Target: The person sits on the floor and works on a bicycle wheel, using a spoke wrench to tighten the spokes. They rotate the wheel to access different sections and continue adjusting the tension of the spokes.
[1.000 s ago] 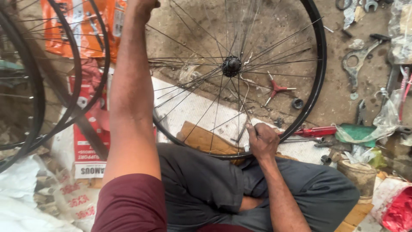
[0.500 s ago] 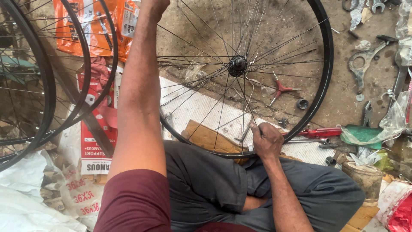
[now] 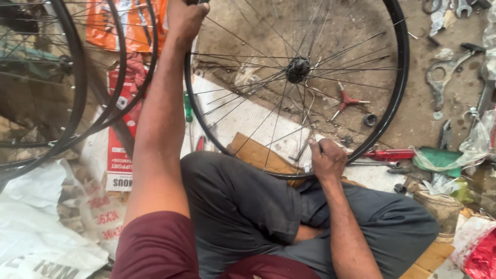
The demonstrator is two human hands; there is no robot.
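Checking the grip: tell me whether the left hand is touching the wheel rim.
Touching. The head view shows the left hand wrapped over the black wheel rim at the top.

Both hands grip the bicycle wheel (image 3: 297, 67); right hand (image 3: 326, 160) seemingly pinching a spoke.

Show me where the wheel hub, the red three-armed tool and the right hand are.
wheel hub (image 3: 298, 68), head view, on the dark middle of the hub.
red three-armed tool (image 3: 345, 101), head view, where its arms meet.
right hand (image 3: 326, 159), head view, on the back of the hand.
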